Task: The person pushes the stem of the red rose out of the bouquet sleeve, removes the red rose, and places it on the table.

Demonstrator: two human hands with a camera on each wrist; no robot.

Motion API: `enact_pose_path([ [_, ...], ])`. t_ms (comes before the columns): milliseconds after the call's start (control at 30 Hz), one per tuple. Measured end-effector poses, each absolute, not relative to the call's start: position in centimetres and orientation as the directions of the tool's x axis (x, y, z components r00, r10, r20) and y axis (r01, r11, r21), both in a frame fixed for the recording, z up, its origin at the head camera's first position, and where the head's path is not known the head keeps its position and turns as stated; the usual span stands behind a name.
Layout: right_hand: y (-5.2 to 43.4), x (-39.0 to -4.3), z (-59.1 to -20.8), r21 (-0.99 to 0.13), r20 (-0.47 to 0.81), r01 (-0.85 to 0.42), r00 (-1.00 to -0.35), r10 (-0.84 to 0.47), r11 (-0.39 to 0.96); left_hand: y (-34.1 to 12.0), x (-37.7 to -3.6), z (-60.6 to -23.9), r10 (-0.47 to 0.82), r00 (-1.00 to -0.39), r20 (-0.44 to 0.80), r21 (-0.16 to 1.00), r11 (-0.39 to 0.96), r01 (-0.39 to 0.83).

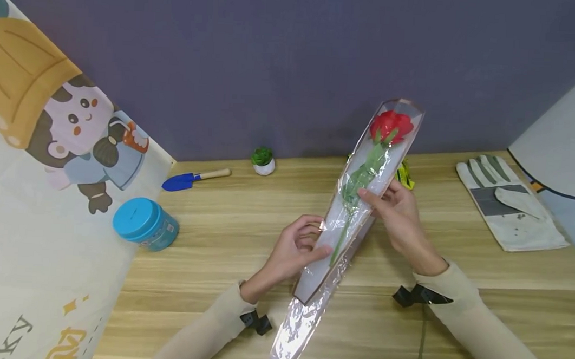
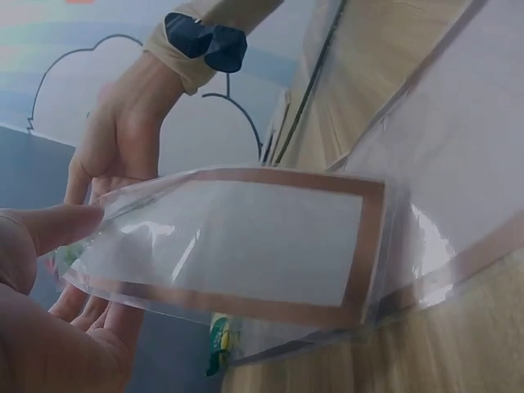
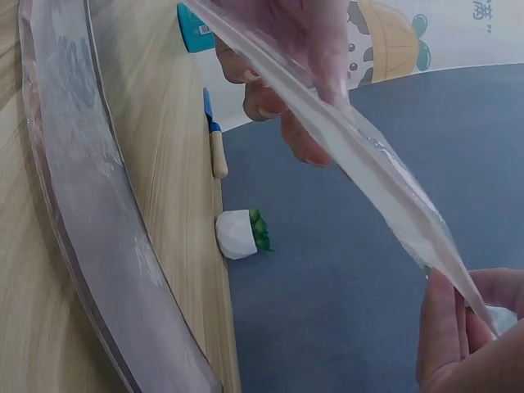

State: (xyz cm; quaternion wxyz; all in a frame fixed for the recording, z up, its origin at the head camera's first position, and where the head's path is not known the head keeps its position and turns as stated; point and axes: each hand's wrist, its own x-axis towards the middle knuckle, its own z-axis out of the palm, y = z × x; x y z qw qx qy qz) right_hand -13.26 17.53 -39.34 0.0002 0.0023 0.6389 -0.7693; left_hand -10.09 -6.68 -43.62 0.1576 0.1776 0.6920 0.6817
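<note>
A red artificial-looking rose (image 1: 391, 126) with a green stem lies inside a clear, brown-edged flower sleeve (image 1: 326, 230), raised at a tilt above the table. My left hand (image 1: 293, 255) grips the sleeve's lower part, thumb on the front face and fingers behind. Higher up, my right hand (image 1: 402, 221) pinches the opposite edge with its thumb over the front. The left wrist view shows the sleeve's narrow end (image 2: 270, 246) close up. Beneath it, another clear sleeve (image 1: 294, 331) lies on the table; the held one partly hides it.
A blue-lidded tub (image 1: 146, 223) stands at the left, with a blue trowel (image 1: 195, 179) behind it. A small potted plant (image 1: 263, 162) sits near the dark wall. Work gloves (image 1: 510, 207) lie at the right. A yellow-green packet (image 1: 406, 175) is partly hidden behind the sleeve.
</note>
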Motion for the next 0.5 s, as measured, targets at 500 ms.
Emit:
enact_pose_path([
  [500,17.27,-12.89,-39.51,-0.983,-0.011,0.012,-1.0,-0.008,-0.185,-6.1,-9.64,-43.41,0.489,-0.872,0.014,0.999,0.032,0.034],
])
